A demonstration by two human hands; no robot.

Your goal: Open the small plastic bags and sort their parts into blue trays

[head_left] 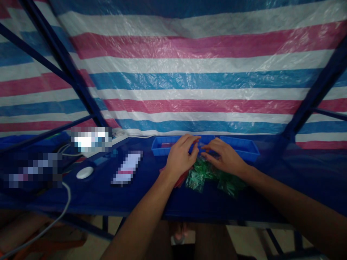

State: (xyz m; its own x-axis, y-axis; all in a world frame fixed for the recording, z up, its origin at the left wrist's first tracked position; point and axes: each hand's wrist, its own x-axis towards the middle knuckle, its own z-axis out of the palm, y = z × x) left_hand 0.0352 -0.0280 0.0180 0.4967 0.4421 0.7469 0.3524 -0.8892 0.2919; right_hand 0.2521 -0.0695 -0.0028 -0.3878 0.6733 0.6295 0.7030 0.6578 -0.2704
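My left hand [182,154] and my right hand [224,155] face each other just in front of the blue trays, fingers curled and thumbs drawn toward the fingertips. Something small and see-through may be between the fingertips, but it is too faint to name. Beneath the hands lies a pile of green clear-plastic packets [197,176], with more green packets [230,183] under my right wrist. Red packets [181,179] show partly behind my left wrist. Behind my left hand stands a blue tray [158,151] with a reddish piece in it; another blue tray [248,156] is beyond my right hand.
On the blue table [151,202] to the left lie a phone [127,168] and a white oval object [85,173]. A white cable [67,196] hangs over the front edge. Blue metal posts [84,97] and a striped plastic sheet [195,79] enclose the back.
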